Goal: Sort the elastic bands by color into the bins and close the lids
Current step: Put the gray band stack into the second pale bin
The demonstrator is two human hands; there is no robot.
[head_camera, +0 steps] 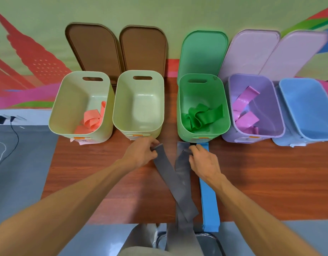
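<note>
Two grey elastic bands lie crossed on the wooden table. My left hand (143, 152) pinches the top end of one grey band (168, 179). My right hand (204, 161) grips the top of the other grey band (182, 160). A blue band (209, 202) lies flat beside my right wrist. Five bins stand in a row: a pale green bin (67, 108) with orange bands (91, 121), an empty pale green bin (139, 129), a green bin (183, 133) with green bands (200, 117), a purple bin (277, 108) with pink bands (246, 109), and a blue bin (307, 108) with its lid on.
Two brown lids (96, 50), a green lid (202, 52) and two pink lids (251, 50) lean on the wall behind the bins. A metal tray (209, 242) sits below the table's front edge. Cables (4, 141) lie on the grey floor at left.
</note>
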